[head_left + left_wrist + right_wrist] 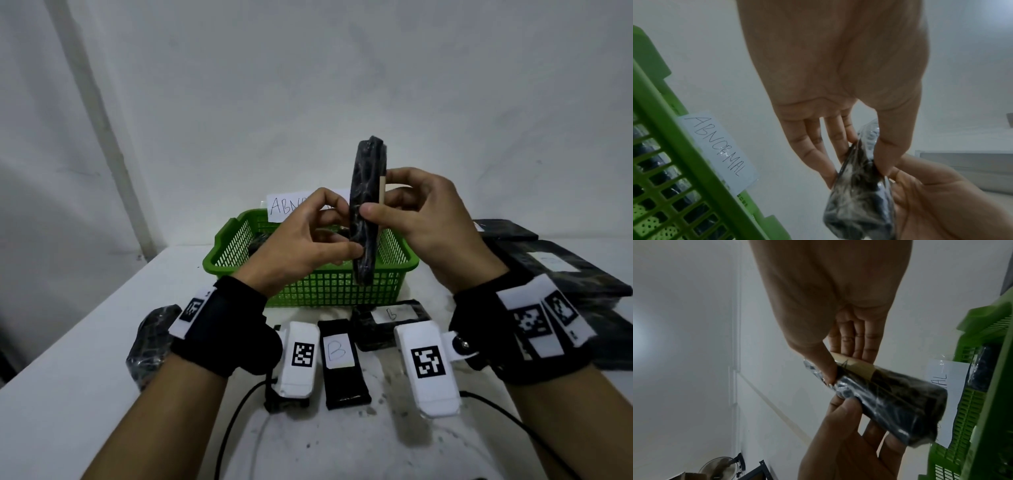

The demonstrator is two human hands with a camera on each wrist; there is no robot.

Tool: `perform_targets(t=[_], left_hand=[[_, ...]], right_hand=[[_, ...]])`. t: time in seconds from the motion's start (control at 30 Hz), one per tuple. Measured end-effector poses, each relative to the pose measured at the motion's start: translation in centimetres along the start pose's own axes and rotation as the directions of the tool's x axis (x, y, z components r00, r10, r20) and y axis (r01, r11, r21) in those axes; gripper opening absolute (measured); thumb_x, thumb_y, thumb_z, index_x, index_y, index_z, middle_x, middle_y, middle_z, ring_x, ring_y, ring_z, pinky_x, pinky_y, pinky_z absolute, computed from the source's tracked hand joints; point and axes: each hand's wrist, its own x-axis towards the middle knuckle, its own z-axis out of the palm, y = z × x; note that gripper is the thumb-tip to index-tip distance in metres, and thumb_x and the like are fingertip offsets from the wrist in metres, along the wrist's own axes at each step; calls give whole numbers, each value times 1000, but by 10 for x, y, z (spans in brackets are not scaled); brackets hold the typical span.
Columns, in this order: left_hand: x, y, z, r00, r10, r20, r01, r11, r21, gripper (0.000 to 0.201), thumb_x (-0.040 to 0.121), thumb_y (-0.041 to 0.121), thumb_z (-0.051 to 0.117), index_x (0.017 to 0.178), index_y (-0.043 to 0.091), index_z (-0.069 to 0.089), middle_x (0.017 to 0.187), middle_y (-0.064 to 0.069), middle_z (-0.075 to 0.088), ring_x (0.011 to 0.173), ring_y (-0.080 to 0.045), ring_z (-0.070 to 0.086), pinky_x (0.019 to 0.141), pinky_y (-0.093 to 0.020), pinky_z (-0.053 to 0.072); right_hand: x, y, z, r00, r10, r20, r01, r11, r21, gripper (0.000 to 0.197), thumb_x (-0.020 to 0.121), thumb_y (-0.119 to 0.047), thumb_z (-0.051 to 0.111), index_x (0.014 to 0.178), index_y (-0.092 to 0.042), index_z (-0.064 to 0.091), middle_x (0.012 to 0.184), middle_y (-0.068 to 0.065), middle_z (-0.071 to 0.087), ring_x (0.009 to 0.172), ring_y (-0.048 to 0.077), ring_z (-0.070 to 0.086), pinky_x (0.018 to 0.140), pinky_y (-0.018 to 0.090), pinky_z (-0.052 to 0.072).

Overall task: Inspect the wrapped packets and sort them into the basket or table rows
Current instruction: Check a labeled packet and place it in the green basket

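Observation:
A black packet wrapped in clear film is held upright, edge-on, above the green basket. My left hand pinches its lower part between thumb and fingers. My right hand pinches its middle, thumb in front and fingers behind on the beige label. The left wrist view shows the packet with my left thumb and fingers on its top edge. In the right wrist view the packet lies slanted under my right thumb, beige label showing. The basket carries a paper tag reading ABNORMAL.
On the white table two black packets labelled B lie in front of the basket. Another wrapped packet lies at the left under my wrist. Several black packets lie at the right. Dark packets lie inside the basket.

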Motion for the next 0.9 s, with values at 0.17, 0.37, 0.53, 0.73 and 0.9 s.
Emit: perform_targets(t=[0.17, 0.37, 0.53, 0.73, 0.9], left_hand=[[-1, 1, -5, 994, 103, -29, -101, 993, 63, 36, 84, -8, 69, 107, 10, 49, 106, 1, 66, 83, -12, 65, 79, -28, 56], [1, -7, -20, 941, 284, -187, -223, 931, 290, 30, 80, -3, 70, 100, 14, 54, 103, 3, 61, 103, -13, 62, 80, -33, 56], [3, -12, -22, 902, 365, -232, -239, 868, 435, 26, 82, -2, 67, 101, 13, 57, 103, 6, 62, 105, -12, 60, 87, -36, 55], [2, -15, -21, 903, 378, -205, -235, 833, 502, 29, 73, 11, 60, 101, 19, 58, 106, 9, 62, 108, -22, 58, 90, -50, 51], [2, -13, -12, 929, 327, -172, -227, 872, 434, 30, 81, 17, 74, 105, 24, 56, 113, 11, 64, 113, -9, 60, 92, -42, 56]], right_hand=[[-4, -10, 1, 998, -60, 10, 60, 998, 9, 35, 87, -20, 78, 119, -15, 64, 97, 5, 78, 93, 17, 76, 90, 37, 58], [-8, -24, 0, 991, -46, 126, 29, 990, 138, 25, 91, -38, 57, 103, -21, 70, 105, -5, 74, 107, 19, 71, 97, 50, 54], [-8, -20, 0, 974, -81, 211, 40, 981, 192, 14, 87, -26, 61, 95, -31, 71, 93, -10, 72, 89, 13, 73, 85, 50, 62], [-7, -16, 6, 985, -131, 110, 110, 978, 179, 9, 84, -16, 57, 87, -17, 65, 79, -10, 70, 81, 10, 72, 74, 43, 64], [-4, -5, 11, 982, -185, -36, 188, 973, 133, 10, 81, -14, 62, 71, -17, 59, 73, -6, 65, 74, 14, 73, 65, 41, 63]])
